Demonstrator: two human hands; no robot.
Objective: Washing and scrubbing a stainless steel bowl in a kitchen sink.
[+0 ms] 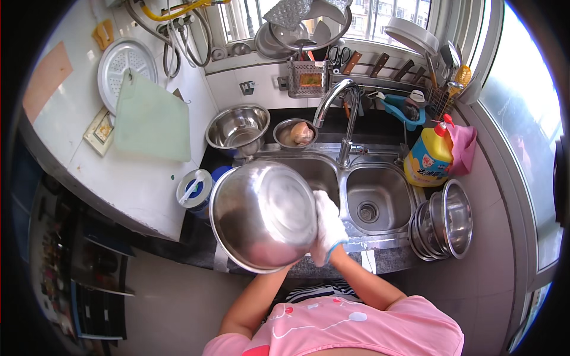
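A large stainless steel bowl (262, 213) is tilted above the counter's front edge, its outer base turned up towards me. My right hand (328, 229), in a white glove with a blue cuff, is against the bowl's right side, fingers wrapped along the wall. My left forearm reaches behind the bowl, which hides the left hand and its grip. Behind the bowl lies the left basin (318, 171) of a double steel sink, partly covered. The right basin (378, 200) shows its drain, and a curved chrome faucet (347, 120) stands between the two basins.
Nested steel bowls (456, 218) stand on edge at right, near a yellow detergent bottle (427, 155). Behind the sink are a steel basin (238, 127) and a small bowl (281, 139) holding raw meat (303, 133). A lidded container (194, 189) stands left. Knives (378, 64) hang behind.
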